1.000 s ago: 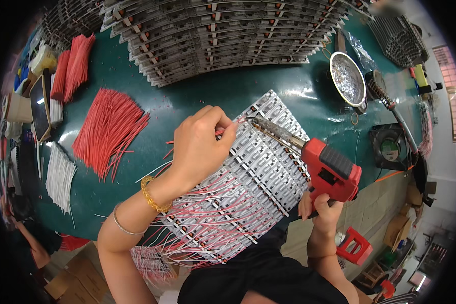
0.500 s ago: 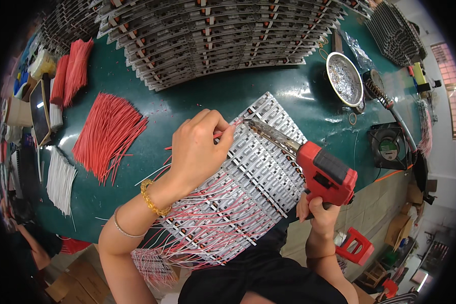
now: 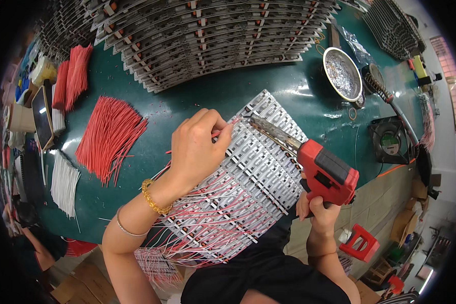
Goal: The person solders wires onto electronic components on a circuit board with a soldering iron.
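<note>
My left hand (image 3: 197, 144) is closed in a pinch on a red wire (image 3: 216, 134), its fingertips at the upper part of a panel of pale grey circuit boards (image 3: 258, 169). Around the grip of a red and black soldering gun (image 3: 325, 169) my right hand (image 3: 321, 210) is wrapped. The gun's dark tip meets the panel just right of my left fingertips; whether it touches the wire is too small to tell. Many red and white wires (image 3: 213, 215) trail from the panel's lower left. The panel's lower edge lies by my lap.
A fan of red wires (image 3: 109, 137) and white wires (image 3: 65, 182) lie to the left. Stacked grey boards (image 3: 213, 40) rise at the back. On the right are a bowl of metallic scraps (image 3: 341, 76), a coiled iron holder (image 3: 377, 83) and a small fan (image 3: 390, 141). Another person's arm (image 3: 40, 248) shows far left.
The whole view has shifted slightly. My left hand keeps its pinch at nearly the same spot, and the soldering gun's tip stays beside it on the panel.
</note>
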{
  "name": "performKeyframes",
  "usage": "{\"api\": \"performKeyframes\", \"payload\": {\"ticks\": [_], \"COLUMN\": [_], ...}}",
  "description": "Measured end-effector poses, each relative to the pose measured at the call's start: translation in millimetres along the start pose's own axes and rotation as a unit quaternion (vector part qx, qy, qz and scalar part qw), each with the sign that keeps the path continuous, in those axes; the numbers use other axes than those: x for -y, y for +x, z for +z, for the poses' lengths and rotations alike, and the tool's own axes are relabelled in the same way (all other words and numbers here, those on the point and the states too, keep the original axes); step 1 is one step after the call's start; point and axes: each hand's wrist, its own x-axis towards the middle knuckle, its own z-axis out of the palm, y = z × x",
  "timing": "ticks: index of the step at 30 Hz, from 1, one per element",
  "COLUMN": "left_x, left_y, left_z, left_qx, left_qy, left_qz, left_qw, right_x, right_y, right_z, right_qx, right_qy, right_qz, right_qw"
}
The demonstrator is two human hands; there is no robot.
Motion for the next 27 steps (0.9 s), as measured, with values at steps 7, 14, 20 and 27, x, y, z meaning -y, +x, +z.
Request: {"api": "performKeyframes", "payload": {"ticks": [7,14,20,27], "left_x": [-6.8,-9.7,-11.2,-10.7], "left_y": [-0.1,5.6,0.0,-2.6], "left_z": [-4.1,-14.8,-0.6,1.1], "left_qx": [0.008,-0.072,0.008,0.022], "left_qy": [-0.012,0.057,0.056,0.041], "left_qz": [-0.016,0.118,0.031,0.014], "left_qw": [1.0,0.989,0.998,0.999], "right_x": [-1.4,4.5,1.5,-5.5], "right_y": [0.7,-1.0,-8.4,-10.8], "right_z": [3.5,1.8,-7.2,-7.3], "right_qx": [-0.001,-0.014,-0.032,-0.002], "right_qy": [0.022,0.029,0.037,0.013], "right_qz": [-0.018,-0.063,-0.095,-0.026], "right_qw": [1.0,0.997,0.994,1.0]}}
